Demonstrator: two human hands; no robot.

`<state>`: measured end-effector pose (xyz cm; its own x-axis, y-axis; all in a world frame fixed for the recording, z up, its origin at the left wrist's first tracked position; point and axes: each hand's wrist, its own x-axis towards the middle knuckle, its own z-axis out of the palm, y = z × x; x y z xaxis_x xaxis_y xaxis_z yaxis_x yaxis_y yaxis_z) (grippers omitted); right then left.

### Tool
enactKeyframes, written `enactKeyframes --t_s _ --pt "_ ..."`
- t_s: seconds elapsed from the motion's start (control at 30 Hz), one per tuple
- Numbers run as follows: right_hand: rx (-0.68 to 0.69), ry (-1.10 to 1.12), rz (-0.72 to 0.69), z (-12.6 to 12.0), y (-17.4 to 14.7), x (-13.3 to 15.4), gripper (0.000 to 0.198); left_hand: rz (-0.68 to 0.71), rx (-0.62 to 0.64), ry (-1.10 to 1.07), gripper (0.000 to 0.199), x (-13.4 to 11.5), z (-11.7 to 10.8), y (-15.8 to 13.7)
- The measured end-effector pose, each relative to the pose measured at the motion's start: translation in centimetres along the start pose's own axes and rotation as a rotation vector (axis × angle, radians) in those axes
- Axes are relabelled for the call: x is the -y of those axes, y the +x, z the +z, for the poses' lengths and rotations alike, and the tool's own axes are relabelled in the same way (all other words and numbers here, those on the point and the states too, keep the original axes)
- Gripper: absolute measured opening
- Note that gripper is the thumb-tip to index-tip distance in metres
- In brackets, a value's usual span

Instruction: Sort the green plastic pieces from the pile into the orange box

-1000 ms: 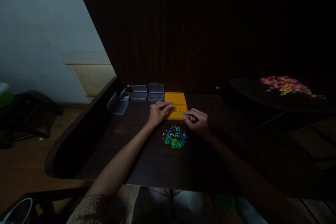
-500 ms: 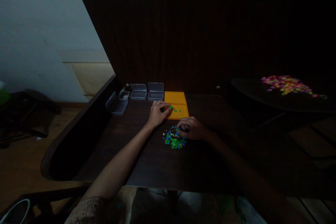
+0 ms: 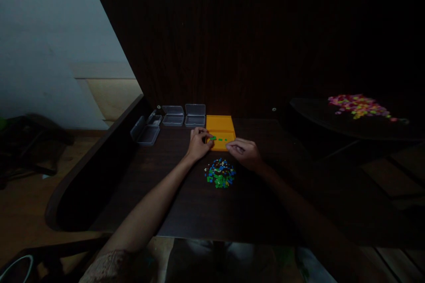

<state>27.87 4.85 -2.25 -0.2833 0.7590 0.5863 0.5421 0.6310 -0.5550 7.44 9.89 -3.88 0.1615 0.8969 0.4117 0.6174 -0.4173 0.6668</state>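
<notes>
Fingers (image 3: 207, 135) of the left hand (image 3: 198, 145) narrow on a small green piece (image 3: 213, 138) over the near half of the open orange case (image 3: 219, 123), while those of the right hand (image 3: 247, 154) bunch together at its near right edge, too dim to tell whether they grip anything. Two more green bits (image 3: 220, 139) lie inside. Nearer the person, a multicoloured heap (image 3: 219, 176) sits on the dark counter (image 3: 186, 214), with clear open boxes (image 3: 195, 120) to the case's left.
</notes>
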Motion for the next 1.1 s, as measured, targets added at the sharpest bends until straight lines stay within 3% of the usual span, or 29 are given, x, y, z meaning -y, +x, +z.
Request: enactKeyframes --t_s 0.07,0.17,0.63,1.1 --pt "-0.145 -0.018 0.067 -0.3 0.3 -0.8 0.018 -0.011 0.002 0.003 0.010 0.1 0.1 0.0" --pt "-0.212 -0.012 0.150 -0.4 0.4 -2.5 0.018 -0.025 -0.001 0.006 0.010 0.1 0.2 0.1" --pt "-0.046 -0.022 0.238 1.0 0.2 -5.0 0.017 -0.031 0.040 0.005 0.010 0.0 0.2 0.0" --pt "-0.047 -0.093 0.354 1.1 0.7 -4.8 0.016 -0.011 0.046 0.026 0.015 0.3 0.4 0.0"
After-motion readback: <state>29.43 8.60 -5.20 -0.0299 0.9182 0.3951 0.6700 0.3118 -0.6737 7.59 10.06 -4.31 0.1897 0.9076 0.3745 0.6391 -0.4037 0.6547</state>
